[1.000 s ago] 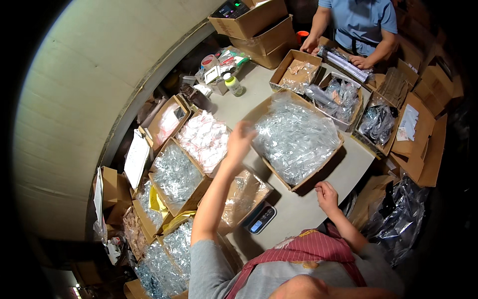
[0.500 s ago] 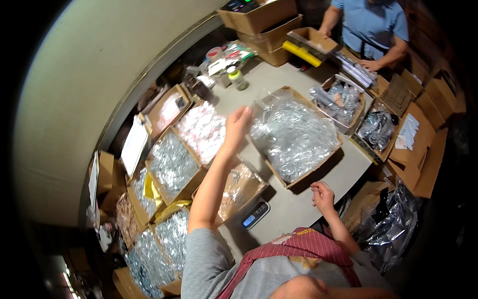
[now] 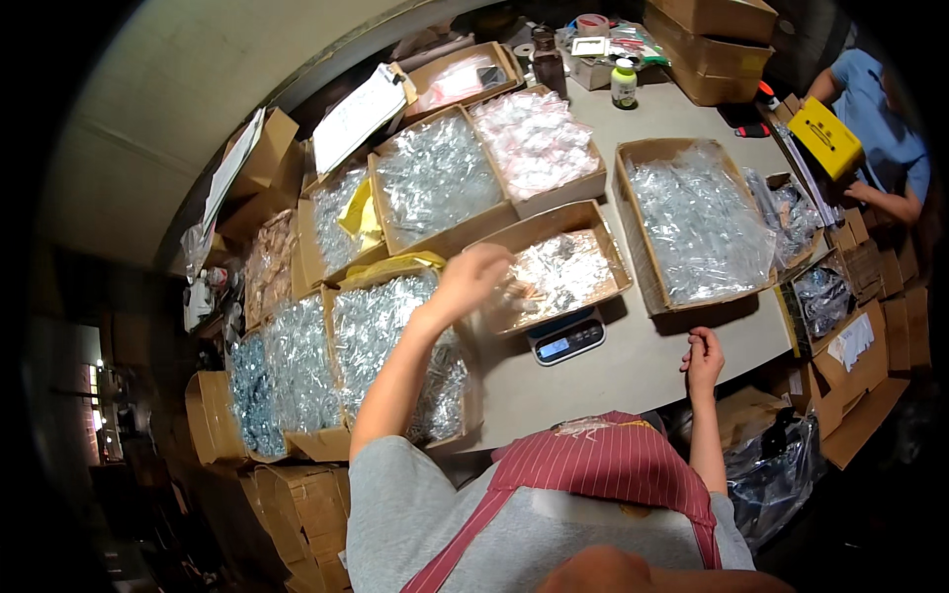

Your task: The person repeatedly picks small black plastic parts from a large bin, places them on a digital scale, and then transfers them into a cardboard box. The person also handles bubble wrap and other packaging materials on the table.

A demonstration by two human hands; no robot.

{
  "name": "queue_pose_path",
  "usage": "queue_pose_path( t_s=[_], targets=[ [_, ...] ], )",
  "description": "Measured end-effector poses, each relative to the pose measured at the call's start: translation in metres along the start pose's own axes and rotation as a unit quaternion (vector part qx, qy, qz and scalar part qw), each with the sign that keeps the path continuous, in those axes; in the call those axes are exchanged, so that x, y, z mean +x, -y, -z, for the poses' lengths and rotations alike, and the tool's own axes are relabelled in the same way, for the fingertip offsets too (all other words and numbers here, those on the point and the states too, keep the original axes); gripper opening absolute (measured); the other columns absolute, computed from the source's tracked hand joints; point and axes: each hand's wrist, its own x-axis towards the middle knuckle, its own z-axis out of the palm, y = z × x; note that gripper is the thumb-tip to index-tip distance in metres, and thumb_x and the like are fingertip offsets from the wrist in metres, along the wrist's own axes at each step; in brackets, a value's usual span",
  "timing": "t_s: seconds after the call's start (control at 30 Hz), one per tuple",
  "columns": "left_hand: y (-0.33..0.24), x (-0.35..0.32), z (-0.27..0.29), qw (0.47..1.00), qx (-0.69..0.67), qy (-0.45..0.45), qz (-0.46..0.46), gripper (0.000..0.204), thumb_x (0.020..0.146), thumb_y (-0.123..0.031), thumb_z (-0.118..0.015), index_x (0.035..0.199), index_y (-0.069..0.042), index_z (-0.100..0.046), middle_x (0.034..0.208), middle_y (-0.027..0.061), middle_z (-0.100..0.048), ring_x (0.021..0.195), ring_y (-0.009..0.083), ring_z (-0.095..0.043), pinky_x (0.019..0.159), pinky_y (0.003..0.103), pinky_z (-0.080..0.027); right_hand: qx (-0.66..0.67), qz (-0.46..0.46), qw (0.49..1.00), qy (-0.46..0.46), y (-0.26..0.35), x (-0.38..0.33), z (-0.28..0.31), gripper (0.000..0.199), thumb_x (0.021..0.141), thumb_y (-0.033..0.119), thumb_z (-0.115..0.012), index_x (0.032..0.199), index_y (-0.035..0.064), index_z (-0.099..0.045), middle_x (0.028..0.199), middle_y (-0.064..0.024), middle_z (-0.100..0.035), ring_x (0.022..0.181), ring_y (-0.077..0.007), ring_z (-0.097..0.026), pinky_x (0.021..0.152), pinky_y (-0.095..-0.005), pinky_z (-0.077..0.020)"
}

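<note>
My left hand [image 3: 477,282] is at the left end of a small cardboard box [image 3: 615,289] holding small clear packets [image 3: 565,265]. Motion smears its fingers, so I cannot tell whether they hold anything. That box stands on a small digital scale [image 3: 570,339] with a lit display. My right hand [image 3: 703,358] is by the table's near edge, below a large box [image 3: 647,259] of clear plastic packets [image 3: 697,222]. Its fingers are curled in, and whether anything is inside them is hidden.
Left of me stand several boxes of shiny clear packets [image 3: 435,173]; one box holds pinkish-white packets [image 3: 534,138]. A green-labelled bottle [image 3: 624,84] and stacked cartons [image 3: 707,59] are at the back. At the right, a person in a blue shirt [image 3: 870,109] is beside a yellow box [image 3: 826,138].
My view has swung to the left. My left hand has moved from near the large box of clear packets to the small box on the scale. My right hand remains near the table's edge.
</note>
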Motion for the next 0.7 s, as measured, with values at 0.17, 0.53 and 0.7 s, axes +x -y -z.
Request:
queue_pose_path(
  t_s=[0.17,0.53,0.7],
  targets=[
    [0.042,-0.062,0.077,0.977,-0.056,-0.143,0.149,0.021,0.095,-0.011,-0.057,0.11,-0.004,-0.069,0.099,0.0019,-0.071,0.09,0.0095,-0.062,0.082,0.026,-0.048,0.0,0.004,0.999,-0.054,-0.008,-0.005,-0.009,0.019,0.094,0.004,-0.049,0.107,0.0026,-0.064,0.085,-0.0037,-0.061,0.055,-0.0061,-0.052,0.043,-0.021,-0.0452],
    [0.088,-0.114,0.057,0.964,0.248,-0.091,0.015,0.067,0.07,-0.04,-0.079,0.12,-0.001,-0.059,0.123,0.0189,-0.057,0.117,0.0362,-0.048,0.1,0.048,-0.038,-0.253,0.179,0.928,-0.208,-0.04,-0.011,-0.024,0.022,0.096,0.013,-0.054,0.112,0.0018,-0.064,0.105,-0.011,-0.067,0.092,-0.0233,-0.063,0.083,-0.0342,-0.0507],
    [0.099,-0.121,0.06,0.946,0.178,-0.233,-0.138,0.024,0.07,-0.022,-0.077,0.086,-0.007,-0.064,0.09,0.0072,-0.058,0.094,0.0303,-0.051,0.085,0.043,-0.041,-0.303,0.201,0.915,-0.178,-0.04,-0.027,-0.042,0.022,0.092,0.009,-0.052,0.109,0.0016,-0.064,0.107,-0.0141,-0.064,0.099,-0.031,-0.061,0.088,-0.0386,-0.0486]
  ],
)
